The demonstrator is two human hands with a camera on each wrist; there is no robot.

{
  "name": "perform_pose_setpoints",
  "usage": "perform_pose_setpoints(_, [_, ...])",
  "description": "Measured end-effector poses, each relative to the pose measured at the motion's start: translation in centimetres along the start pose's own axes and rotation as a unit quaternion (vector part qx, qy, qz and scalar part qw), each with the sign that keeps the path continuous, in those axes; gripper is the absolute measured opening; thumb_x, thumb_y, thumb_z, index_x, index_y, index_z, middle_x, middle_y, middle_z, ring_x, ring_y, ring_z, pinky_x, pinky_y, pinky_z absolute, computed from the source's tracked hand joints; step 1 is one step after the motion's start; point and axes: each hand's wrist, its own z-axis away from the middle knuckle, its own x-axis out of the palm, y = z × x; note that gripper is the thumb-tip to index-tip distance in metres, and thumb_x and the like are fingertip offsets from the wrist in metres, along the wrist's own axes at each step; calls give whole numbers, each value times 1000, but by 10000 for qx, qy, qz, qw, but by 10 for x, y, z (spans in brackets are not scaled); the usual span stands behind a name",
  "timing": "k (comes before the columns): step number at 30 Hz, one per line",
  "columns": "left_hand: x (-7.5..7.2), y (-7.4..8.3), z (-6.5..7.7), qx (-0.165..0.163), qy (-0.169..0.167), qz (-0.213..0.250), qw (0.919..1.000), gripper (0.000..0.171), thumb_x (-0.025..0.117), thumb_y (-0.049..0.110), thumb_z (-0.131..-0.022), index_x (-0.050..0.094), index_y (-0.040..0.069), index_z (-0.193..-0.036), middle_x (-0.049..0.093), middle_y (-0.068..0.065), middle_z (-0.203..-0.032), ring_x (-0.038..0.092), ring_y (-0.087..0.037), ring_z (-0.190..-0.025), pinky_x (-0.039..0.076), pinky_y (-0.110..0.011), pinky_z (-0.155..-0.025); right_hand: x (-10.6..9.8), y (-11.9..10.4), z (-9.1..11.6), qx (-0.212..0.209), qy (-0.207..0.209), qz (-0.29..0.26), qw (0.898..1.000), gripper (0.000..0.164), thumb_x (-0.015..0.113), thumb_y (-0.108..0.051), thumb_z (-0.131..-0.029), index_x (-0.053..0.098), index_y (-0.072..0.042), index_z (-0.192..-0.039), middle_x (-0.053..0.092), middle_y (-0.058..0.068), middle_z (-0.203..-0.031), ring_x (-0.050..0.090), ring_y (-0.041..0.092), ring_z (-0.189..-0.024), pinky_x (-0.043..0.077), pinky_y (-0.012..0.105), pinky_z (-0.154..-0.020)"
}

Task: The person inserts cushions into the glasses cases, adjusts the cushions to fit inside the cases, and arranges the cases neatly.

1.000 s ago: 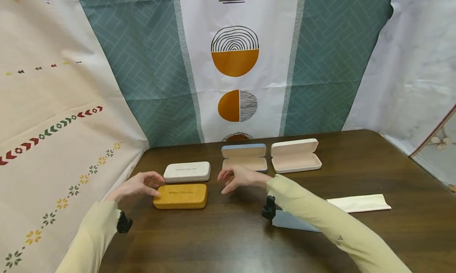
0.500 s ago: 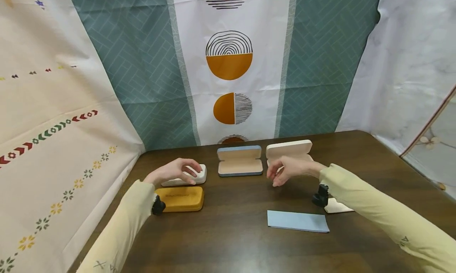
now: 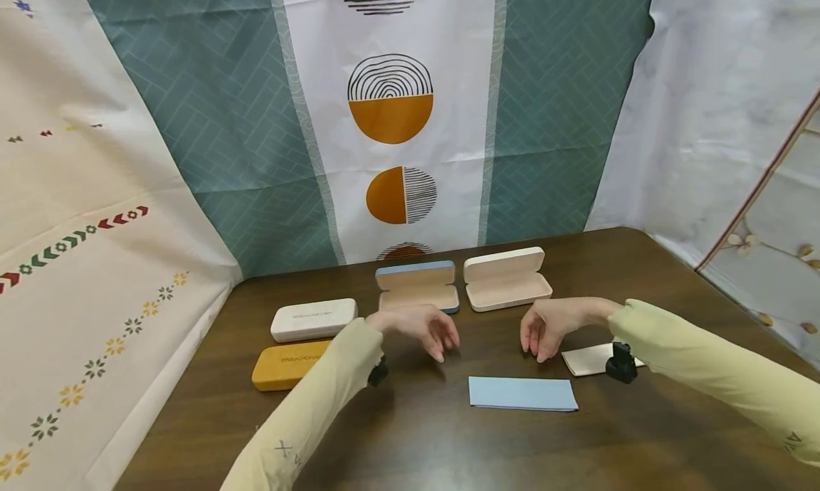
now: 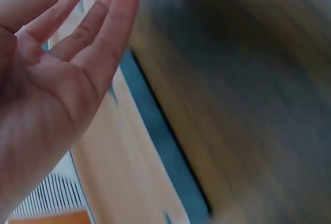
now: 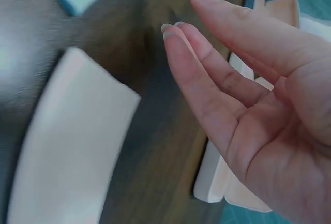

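Note:
My left hand (image 3: 421, 329) hovers in front of the blue glasses case (image 3: 419, 297), which stands with its lid up. Its fingers are loosely bent around nothing; the left wrist view shows the blue case edge (image 4: 155, 125) behind the palm. My right hand (image 3: 552, 324) holds nothing either, thumb and fingers apart, over the table beside a folded cream cloth (image 5: 77, 146). A folded light blue cloth (image 3: 522, 393) lies flat between and below the two hands. Behind the right hand is the open white glasses case (image 3: 509, 289).
At left lie a closed white glasses case (image 3: 314, 319) and a closed mustard-yellow glasses case (image 3: 288, 365), the latter partly covered by the left sleeve. A patterned curtain (image 3: 391, 185) hangs right behind the brown table (image 3: 410, 441).
My left hand has travelled right, from the closed yellow and white cases to in front of the blue one. My right hand has also moved right, toward the cream cloth. The view has turned slightly right.

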Motion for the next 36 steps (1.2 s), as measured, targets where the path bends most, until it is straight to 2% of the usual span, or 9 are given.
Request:
perform_pose_setpoints(4, [18, 13, -23, 12, -185, -164, 9997, 32, 69, -6, -76, 59, -7, -105, 58, -23, -97, 57, -13, -74, 48, -27, -67, 8, 3, 9, 15, 14, 315, 9995, 23, 76, 1, -68, 63, 2, -87, 62, 13, -75, 60, 17, -63, 50, 31, -57])
perform_pose_setpoints(9, [34, 19, -36, 35, -224, -324, 9992, 29, 70, -5, -75, 60, -6, -101, 57, -24, -91, 54, -11, -63, 48, -24, -61, 15, 5, 15, -14, 166, 769, 9969, 21, 76, 1, -67, 64, -2, -84, 62, 8, -70, 59, 15, -61, 49, 28, -55])
perform_pose_setpoints(13, [40, 18, -41, 20, -103, -549, 9984, 27, 73, -2, -72, 62, -4, -96, 58, -17, -81, 52, -10, -58, 46, -22, -56, 18, 3, 18, 84, 191, 950, 9953, 21, 77, -1, -66, 64, -4, -81, 63, 6, -66, 60, 16, -57, 49, 29, -54])
perform_pose_setpoints(16, [43, 17, -42, 18, -45, -890, 9960, 23, 75, 1, -72, 63, 0, -92, 57, -8, -74, 50, -9, -57, 44, -21, -52, 19, 0, 19, 137, 119, 1039, 9944, 20, 79, -3, -64, 65, -5, -78, 63, 5, -64, 59, 15, -54, 49, 30, -52])
perform_pose_setpoints(22, [49, 19, -44, -13, 163, -1765, 9842, 15, 77, 8, -71, 65, 6, -80, 54, 4, -66, 47, -6, -58, 41, -19, -51, 25, -4, 17, 168, 61, 1490, 9887, 15, 80, -2, -62, 67, -9, -67, 61, -2, -58, 52, 8, -46, 47, 29, -46])
perform_pose_setpoints(25, [50, 19, -43, -67, 176, -1942, 9808, 13, 76, 10, -72, 64, 8, -77, 54, 6, -67, 47, -4, -60, 40, -17, -55, 26, -3, 15, 186, 90, 1642, 9862, 15, 79, -3, -62, 67, -11, -63, 60, -4, -57, 50, 7, -44, 46, 27, -45])
perform_pose_setpoints(30, [48, 16, -39, 98, 108, -1688, 9856, 12, 71, 5, -78, 60, 7, -77, 53, 6, -70, 46, -5, -63, 40, -17, -58, 20, 1, 15, 46, 87, 1505, 9886, 13, 75, -2, -67, 65, -10, -66, 60, -4, -62, 51, 5, -51, 45, 24, -49])
perform_pose_setpoints(33, [43, 12, -35, 265, 163, -1253, 9916, 11, 67, 0, -80, 57, 4, -79, 52, 5, -72, 47, -6, -65, 41, -18, -60, 13, 5, 14, -121, 66, 1074, 9941, 8, 68, 1, -71, 63, -5, -72, 60, -3, -64, 51, 6, -55, 45, 25, -51])
perform_pose_setpoints(36, [37, 6, -28, 262, 329, -573, 9975, 10, 64, -3, -81, 55, 2, -82, 53, 2, -73, 50, -8, -67, 44, -22, -63, 6, 10, 11, -299, 192, 509, 9981, 5, 61, 3, -76, 60, 1, -80, 58, 1, -66, 51, 11, -59, 49, 32, -55])
